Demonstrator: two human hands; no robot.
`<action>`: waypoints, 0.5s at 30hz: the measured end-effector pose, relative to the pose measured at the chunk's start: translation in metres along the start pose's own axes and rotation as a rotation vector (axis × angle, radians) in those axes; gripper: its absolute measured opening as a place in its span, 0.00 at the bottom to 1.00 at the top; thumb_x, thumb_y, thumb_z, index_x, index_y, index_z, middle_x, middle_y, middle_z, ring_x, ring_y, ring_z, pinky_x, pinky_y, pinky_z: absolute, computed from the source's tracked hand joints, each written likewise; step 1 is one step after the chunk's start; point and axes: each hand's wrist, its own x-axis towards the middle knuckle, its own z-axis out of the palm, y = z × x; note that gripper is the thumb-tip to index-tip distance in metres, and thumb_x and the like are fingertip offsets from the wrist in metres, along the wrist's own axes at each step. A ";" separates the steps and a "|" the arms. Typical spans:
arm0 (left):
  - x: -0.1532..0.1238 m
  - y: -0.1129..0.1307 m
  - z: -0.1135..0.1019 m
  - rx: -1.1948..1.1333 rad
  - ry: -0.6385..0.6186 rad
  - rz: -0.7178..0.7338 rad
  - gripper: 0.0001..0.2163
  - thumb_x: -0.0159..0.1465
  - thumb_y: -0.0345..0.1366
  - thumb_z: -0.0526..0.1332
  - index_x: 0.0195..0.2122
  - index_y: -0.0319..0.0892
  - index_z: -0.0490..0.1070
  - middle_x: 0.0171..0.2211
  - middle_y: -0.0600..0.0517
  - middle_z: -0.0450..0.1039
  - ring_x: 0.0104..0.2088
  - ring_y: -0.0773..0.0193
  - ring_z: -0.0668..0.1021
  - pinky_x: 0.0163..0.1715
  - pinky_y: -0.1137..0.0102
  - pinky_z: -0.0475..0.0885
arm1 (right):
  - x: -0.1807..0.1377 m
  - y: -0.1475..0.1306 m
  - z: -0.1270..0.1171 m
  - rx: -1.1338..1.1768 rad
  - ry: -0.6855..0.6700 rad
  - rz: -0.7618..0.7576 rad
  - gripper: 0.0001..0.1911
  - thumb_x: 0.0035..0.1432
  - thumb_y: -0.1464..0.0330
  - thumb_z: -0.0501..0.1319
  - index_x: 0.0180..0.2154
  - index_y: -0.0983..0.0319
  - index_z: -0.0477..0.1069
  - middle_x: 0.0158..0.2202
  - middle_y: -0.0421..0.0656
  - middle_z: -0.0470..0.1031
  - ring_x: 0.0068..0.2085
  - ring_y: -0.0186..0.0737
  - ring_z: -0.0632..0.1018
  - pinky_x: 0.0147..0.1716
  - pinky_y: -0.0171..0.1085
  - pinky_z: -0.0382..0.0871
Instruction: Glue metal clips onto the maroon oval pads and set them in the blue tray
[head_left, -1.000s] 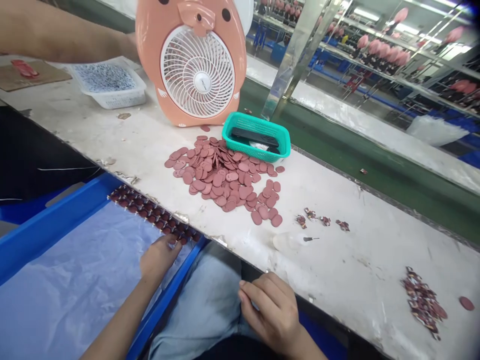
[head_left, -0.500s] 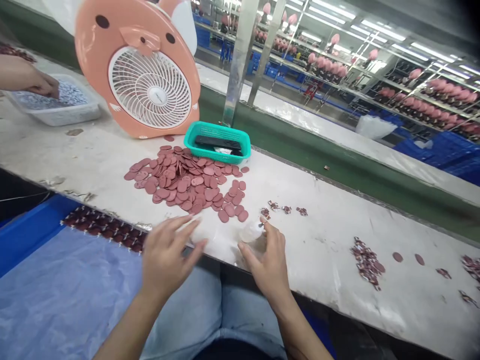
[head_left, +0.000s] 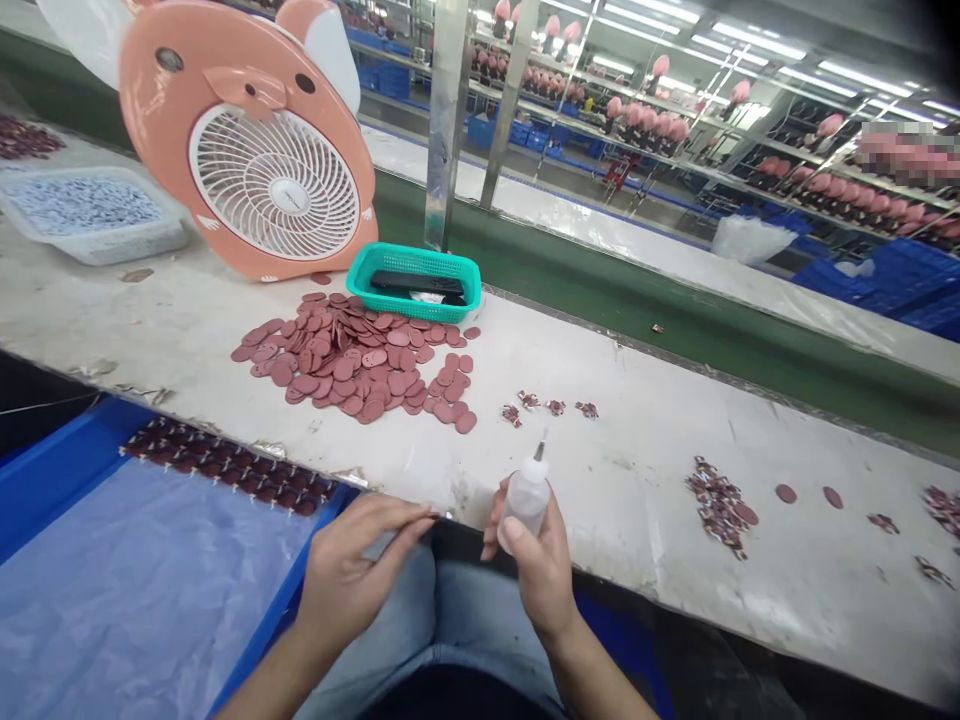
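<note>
Bottle (head_left: 525,503) has left the bench (head_left: 600,500), right hand (head_left: 541,570) wrapped round it; left hand (head_left: 356,568) pinches a tiny piece (head_left: 434,515) by the near edge, easily dropped if that pinch slips.

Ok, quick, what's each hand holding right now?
Left hand: pinched closed, apparently on something small, unclear what.
Right hand: closed around the translucent bottle.

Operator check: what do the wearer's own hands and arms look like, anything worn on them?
The left hand and right hand are bare: no gloves, and I see no rings, watch or wristband. No sleeves show on the left forearm or right forearm.
</note>
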 end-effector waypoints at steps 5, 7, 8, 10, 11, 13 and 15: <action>-0.012 0.040 0.015 -0.553 0.159 -0.699 0.07 0.54 0.42 0.74 0.31 0.46 0.84 0.28 0.49 0.84 0.29 0.57 0.81 0.32 0.67 0.78 | -0.005 -0.018 0.014 0.201 -0.159 0.159 0.21 0.53 0.55 0.69 0.39 0.59 0.63 0.26 0.35 0.70 0.20 0.29 0.68 0.17 0.28 0.63; -0.014 0.049 0.016 -0.641 0.152 -0.767 0.10 0.51 0.44 0.76 0.32 0.46 0.84 0.28 0.50 0.83 0.26 0.61 0.79 0.29 0.70 0.76 | -0.008 -0.021 0.017 0.340 -0.202 0.253 0.22 0.52 0.57 0.70 0.40 0.58 0.63 0.25 0.34 0.69 0.20 0.28 0.67 0.16 0.27 0.61; -0.014 0.052 0.015 -0.695 0.118 -0.783 0.12 0.50 0.45 0.76 0.33 0.46 0.84 0.28 0.50 0.82 0.26 0.62 0.78 0.27 0.71 0.75 | -0.010 -0.021 0.018 0.401 -0.216 0.293 0.22 0.51 0.57 0.71 0.40 0.58 0.63 0.25 0.34 0.69 0.19 0.27 0.66 0.16 0.27 0.60; -0.016 0.054 0.014 -0.825 0.002 -0.776 0.16 0.49 0.48 0.76 0.35 0.46 0.85 0.26 0.51 0.79 0.25 0.63 0.77 0.25 0.72 0.74 | -0.014 -0.019 0.019 0.475 -0.242 0.346 0.24 0.50 0.57 0.71 0.41 0.58 0.62 0.25 0.33 0.69 0.18 0.26 0.65 0.15 0.26 0.60; -0.016 0.054 0.014 -0.882 -0.055 -0.756 0.16 0.49 0.49 0.76 0.35 0.45 0.85 0.26 0.51 0.77 0.25 0.64 0.76 0.24 0.73 0.73 | -0.016 -0.018 0.019 0.486 -0.252 0.367 0.25 0.50 0.56 0.71 0.42 0.58 0.61 0.25 0.33 0.69 0.18 0.26 0.65 0.14 0.26 0.60; -0.018 0.054 0.013 -0.949 -0.080 -0.728 0.16 0.48 0.48 0.77 0.33 0.45 0.84 0.27 0.52 0.77 0.25 0.65 0.76 0.24 0.74 0.73 | -0.020 -0.018 0.015 0.457 -0.246 0.396 0.27 0.52 0.53 0.69 0.46 0.57 0.59 0.25 0.32 0.68 0.17 0.28 0.65 0.13 0.26 0.60; -0.020 0.055 0.012 -0.976 -0.002 -0.784 0.17 0.46 0.48 0.78 0.33 0.46 0.84 0.31 0.50 0.79 0.29 0.64 0.78 0.24 0.75 0.73 | -0.022 -0.020 0.004 0.369 -0.239 0.391 0.29 0.58 0.51 0.63 0.52 0.55 0.54 0.26 0.32 0.68 0.18 0.29 0.65 0.13 0.26 0.59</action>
